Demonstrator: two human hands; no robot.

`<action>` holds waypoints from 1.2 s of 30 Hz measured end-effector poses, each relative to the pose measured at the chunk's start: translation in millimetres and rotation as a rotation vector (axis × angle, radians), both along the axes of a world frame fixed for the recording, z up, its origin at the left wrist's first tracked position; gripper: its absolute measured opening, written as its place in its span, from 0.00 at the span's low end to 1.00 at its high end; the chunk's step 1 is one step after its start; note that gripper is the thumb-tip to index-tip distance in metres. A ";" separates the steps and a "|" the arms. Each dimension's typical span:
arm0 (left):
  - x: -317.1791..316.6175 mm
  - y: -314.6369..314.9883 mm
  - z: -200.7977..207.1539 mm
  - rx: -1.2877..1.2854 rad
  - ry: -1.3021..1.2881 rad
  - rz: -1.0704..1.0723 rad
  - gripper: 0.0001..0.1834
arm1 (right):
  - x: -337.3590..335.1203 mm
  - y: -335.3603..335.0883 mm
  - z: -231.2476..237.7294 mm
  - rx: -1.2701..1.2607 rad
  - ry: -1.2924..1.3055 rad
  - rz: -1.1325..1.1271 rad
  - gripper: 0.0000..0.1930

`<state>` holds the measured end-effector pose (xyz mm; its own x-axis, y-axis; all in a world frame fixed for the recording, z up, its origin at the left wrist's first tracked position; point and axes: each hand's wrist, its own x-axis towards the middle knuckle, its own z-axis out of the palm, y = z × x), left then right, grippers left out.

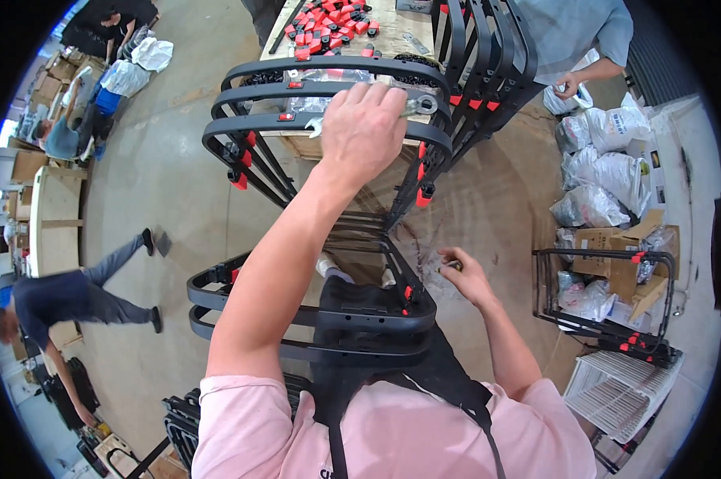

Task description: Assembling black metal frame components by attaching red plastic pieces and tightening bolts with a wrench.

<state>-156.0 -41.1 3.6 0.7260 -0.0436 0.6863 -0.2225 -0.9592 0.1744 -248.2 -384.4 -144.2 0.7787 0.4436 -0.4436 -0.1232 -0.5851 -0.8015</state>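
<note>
My left hand [364,132] is closed around a silver combination wrench [426,104], and lies over the top bar of a black tubular frame [252,122]. The wrench's open jaw sticks out at the left of the fist and its ring end at the right. Several such frames with red plastic clips stand close together in front of me. My right hand [468,277] hangs lower, to the right of the frames, with its fingers curled around something small and dark that I cannot make out. Nearer my body are more black curved frame bars [360,321].
Beyond the frames, a wooden worktable [388,20] bears a heap of red and black plastic parts [328,24]. A person [572,36] stands at the far right by more upright frames. White bags [616,128] and a cardboard box [616,247] line the right wall. Another person [81,307] bends at left.
</note>
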 end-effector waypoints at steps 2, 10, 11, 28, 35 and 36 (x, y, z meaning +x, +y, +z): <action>-30.5 -8.2 27.9 -0.039 0.068 0.033 0.07 | -11.8 -6.3 61.1 0.051 -0.048 -0.016 0.23; -177.3 -26.9 80.9 -0.161 0.310 0.141 0.11 | -30.3 15.5 130.7 0.198 -0.579 0.545 0.24; -193.2 -31.1 81.1 -0.186 0.325 0.178 0.11 | -29.4 17.4 128.6 0.203 -0.614 0.590 0.23; -213.6 -73.8 62.5 -0.606 0.720 0.203 0.18 | 75.1 60.1 103.1 0.206 -0.441 0.255 0.35; -151.0 -70.9 -25.0 -0.794 1.110 0.024 0.21 | 61.8 12.3 47.5 0.243 -0.431 0.014 0.28; -141.4 -78.0 -33.3 -0.931 1.230 0.086 0.22 | 58.0 4.7 40.4 0.192 -0.274 -0.024 0.25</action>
